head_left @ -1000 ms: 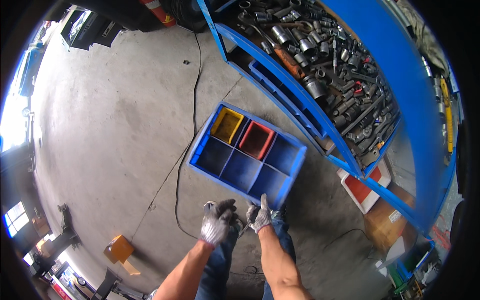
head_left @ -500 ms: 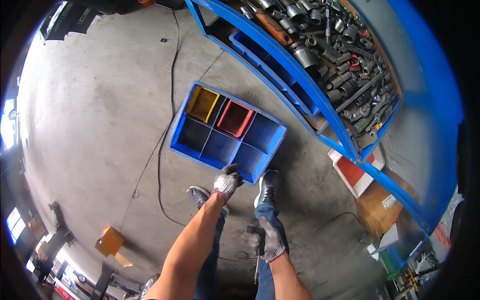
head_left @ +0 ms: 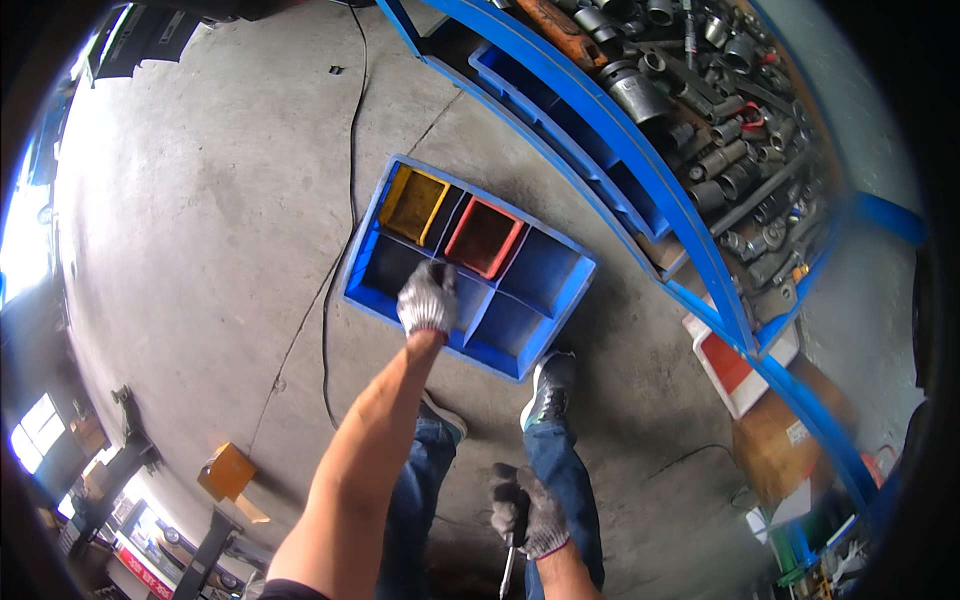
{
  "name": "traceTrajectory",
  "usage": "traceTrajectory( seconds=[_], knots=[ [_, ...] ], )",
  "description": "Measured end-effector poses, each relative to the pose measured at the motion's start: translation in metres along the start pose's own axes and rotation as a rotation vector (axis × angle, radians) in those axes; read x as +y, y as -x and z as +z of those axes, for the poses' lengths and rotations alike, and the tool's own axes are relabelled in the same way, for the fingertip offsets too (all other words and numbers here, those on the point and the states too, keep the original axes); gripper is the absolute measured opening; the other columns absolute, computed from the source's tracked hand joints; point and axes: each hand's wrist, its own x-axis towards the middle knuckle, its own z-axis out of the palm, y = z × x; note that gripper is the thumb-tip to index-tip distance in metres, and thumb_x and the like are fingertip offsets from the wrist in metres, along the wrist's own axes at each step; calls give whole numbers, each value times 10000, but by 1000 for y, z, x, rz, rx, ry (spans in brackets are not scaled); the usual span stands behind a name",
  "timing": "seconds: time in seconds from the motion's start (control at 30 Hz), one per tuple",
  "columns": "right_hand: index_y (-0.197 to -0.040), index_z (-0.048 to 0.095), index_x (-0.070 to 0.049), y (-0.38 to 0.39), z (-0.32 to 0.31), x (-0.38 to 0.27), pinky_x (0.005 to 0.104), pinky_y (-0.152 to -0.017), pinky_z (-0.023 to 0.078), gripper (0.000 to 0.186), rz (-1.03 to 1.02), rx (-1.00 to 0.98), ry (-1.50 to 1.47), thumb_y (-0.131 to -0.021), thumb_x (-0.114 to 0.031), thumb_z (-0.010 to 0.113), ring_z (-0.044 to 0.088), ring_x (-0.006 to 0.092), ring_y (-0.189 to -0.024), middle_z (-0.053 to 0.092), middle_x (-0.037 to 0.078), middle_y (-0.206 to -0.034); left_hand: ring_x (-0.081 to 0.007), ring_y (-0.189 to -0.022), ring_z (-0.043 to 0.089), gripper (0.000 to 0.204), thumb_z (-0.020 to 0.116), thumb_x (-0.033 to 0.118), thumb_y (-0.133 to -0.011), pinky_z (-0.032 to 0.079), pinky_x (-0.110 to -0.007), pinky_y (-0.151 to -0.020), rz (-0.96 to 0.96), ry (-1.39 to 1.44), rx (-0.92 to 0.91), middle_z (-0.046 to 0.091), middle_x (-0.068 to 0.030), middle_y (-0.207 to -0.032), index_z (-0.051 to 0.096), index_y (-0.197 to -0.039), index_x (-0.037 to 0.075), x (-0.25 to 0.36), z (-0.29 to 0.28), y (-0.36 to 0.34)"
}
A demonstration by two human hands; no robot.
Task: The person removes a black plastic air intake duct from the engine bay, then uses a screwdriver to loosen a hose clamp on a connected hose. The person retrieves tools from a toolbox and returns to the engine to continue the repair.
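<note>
My left hand [head_left: 430,298], in a grey glove with dark fingertips, hovers over the front middle compartments of a blue divided tray [head_left: 470,358] on the floor. Its fingers are curled together, and whatever they hold, if anything, is hidden. A yellow bin [head_left: 413,207] sits in the tray's far left compartment; a red-rimmed bin [head_left: 485,237] sits beside it. Lower down, near my right knee, my right hand [head_left: 532,512] is gloved too and closed round a dark-handled tool with a thin metal shaft [head_left: 508,568] pointing down.
On the right stands a blue metal rack [head_left: 660,180], its top heaped with sockets [head_left: 638,92] and wrenches. Below it are a white and red container [head_left: 735,372] and a brown board [head_left: 785,440]. A black cable [head_left: 326,340] runs along the floor left of the tray; an open orange-brown box [head_left: 226,472] lies farther left.
My left hand has moved forward from the tray's near edge to above its compartments. The right hand still grips its tool beside my knee. The view has shifted slightly.
</note>
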Motion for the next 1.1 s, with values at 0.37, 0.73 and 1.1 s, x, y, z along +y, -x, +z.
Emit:
traceTrajectory(
  seconds=[0.37, 0.73, 1.1],
  knots=[
    [-1324, 589, 14, 6, 31, -14, 344, -509, 522, 376, -142, 40, 280, -1041, -233, 575, 608, 194, -548, 715, 157, -869, -377, -906, 713, 261, 578, 319, -945, 571, -490, -788, 246, -488, 11, 737, -167, -954, 740, -924, 115, -16, -27, -106],
    [-1259, 611, 10, 2, 71, 1, 291, -511, 505, 359, -78, 81, 529, -1041, -271, 562, 617, 179, -565, 701, 111, -868, -324, -758, 686, 129, 621, 224, -937, 554, -462, -608, 837, -324, 259, 648, -113, -847, 656, -981, 108, 121, -79, -71],
    [-1306, 558, 13, 28, 148, -34, 291, -513, 515, 418, -284, -205, 628, -1019, -287, 615, 622, 164, -588, 698, 117, -941, -366, -877, 738, 298, 590, 322, -928, 590, -451, -707, 703, -88, 245, 748, -199, -929, 767, -935, 82, 260, -7, -181]
  ],
)
